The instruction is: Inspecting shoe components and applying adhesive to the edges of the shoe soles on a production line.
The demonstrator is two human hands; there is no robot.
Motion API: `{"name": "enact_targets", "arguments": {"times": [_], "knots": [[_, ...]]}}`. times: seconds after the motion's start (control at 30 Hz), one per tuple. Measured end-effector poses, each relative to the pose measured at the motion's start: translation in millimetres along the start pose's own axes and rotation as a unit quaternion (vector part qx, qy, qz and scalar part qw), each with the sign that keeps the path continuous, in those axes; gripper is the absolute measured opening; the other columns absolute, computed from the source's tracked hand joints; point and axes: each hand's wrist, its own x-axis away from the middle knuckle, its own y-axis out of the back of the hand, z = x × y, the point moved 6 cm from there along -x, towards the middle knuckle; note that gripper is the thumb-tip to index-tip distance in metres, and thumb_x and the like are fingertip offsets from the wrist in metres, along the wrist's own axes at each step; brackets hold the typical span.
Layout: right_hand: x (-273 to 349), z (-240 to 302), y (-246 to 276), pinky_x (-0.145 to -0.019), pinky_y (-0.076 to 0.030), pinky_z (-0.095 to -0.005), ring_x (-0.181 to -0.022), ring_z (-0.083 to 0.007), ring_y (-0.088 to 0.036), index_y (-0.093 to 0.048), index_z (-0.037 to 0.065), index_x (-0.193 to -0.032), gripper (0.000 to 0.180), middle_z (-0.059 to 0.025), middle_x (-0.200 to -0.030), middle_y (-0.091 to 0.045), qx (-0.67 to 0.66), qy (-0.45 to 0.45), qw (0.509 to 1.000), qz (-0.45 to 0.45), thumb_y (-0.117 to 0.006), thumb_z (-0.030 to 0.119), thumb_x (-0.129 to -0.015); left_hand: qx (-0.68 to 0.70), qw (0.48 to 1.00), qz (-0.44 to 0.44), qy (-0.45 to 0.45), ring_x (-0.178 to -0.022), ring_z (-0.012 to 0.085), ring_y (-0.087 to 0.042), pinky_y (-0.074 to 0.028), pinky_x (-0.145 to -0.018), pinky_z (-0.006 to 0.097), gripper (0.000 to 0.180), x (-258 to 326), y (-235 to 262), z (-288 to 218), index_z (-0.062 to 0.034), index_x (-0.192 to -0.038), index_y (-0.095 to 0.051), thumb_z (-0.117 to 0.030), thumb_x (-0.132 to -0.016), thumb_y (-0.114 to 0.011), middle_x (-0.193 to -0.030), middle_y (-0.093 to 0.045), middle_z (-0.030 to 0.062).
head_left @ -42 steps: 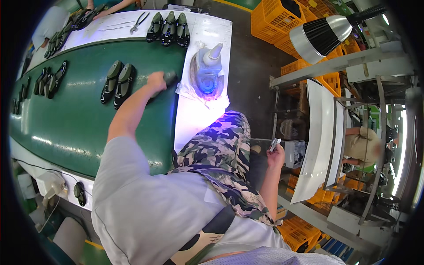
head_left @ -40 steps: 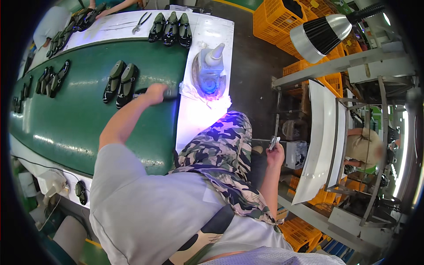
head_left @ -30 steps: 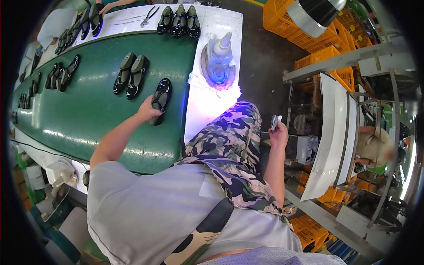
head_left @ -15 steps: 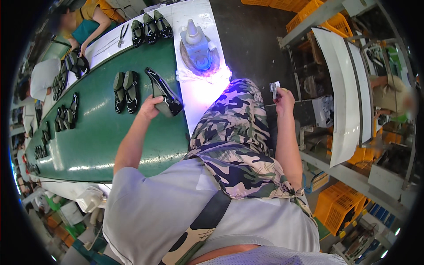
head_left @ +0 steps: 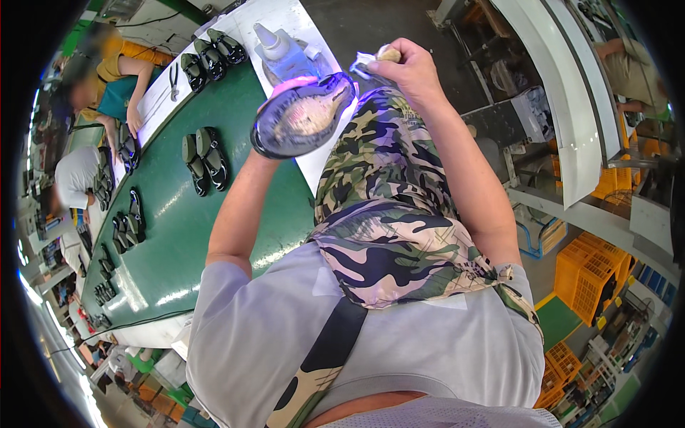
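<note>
My left hand (head_left: 265, 151) grips a dark shoe (head_left: 305, 116) from below and holds it up above my lap, its pale worn sole facing the camera. The shoe hides most of that hand. My right hand (head_left: 408, 68) is closed on a small brush-like tool (head_left: 369, 61) with a whitish tip, held just right of the shoe's toe end. Whether the tip touches the shoe I cannot tell. My camouflage apron (head_left: 389, 192) lies underneath.
A green conveyor belt (head_left: 171, 235) at my left carries several pairs of dark shoes (head_left: 203, 158). A white table end (head_left: 251, 20) holds a squeeze bottle (head_left: 271, 41), more shoes and pliers (head_left: 173, 75). Other people work at far left. White racks and orange crates (head_left: 596, 267) stand at right.
My left hand took a shoe off the belt, lifted it over my lap and turned its sole up. My right hand rose with the tool to meet it.
</note>
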Motion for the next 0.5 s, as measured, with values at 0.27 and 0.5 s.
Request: {"name": "enact_targets", "arguments": {"times": [0.27,0.5], "knots": [[-3,-1,-13,-0.064,-0.046,-0.0233,-0.069,-0.0079,-0.056,-0.06,0.004,-0.085,0.02,-0.0002,-0.078,-0.06,-0.009,-0.006,1.0,-0.021,-0.077,0.001,-0.075,-0.271,0.952,0.044,-0.138,-0.11,0.0259,-0.065,-0.051,-0.096,0.034,0.043,-14,-16,-41,0.0043,-0.112,-0.062,-0.002,-0.072,-0.077,-0.118,-0.066,0.0165],[21,16,-31,-0.065,-0.045,-0.0246,-0.069,-0.0099,-0.057,-0.059,0.005,-0.084,0.018,-0.002,-0.078,-0.06,-0.111,-0.088,0.989,0.037,-0.075,0.002,-0.076,-0.32,0.935,0.073,-0.132,-0.103,0.028,-0.068,-0.054,-0.091,0.035,0.052,-20,-21,-28,0.0014,-0.116,-0.06,-0.005,-0.069,-0.08,-0.116,-0.066,0.0159]]}}
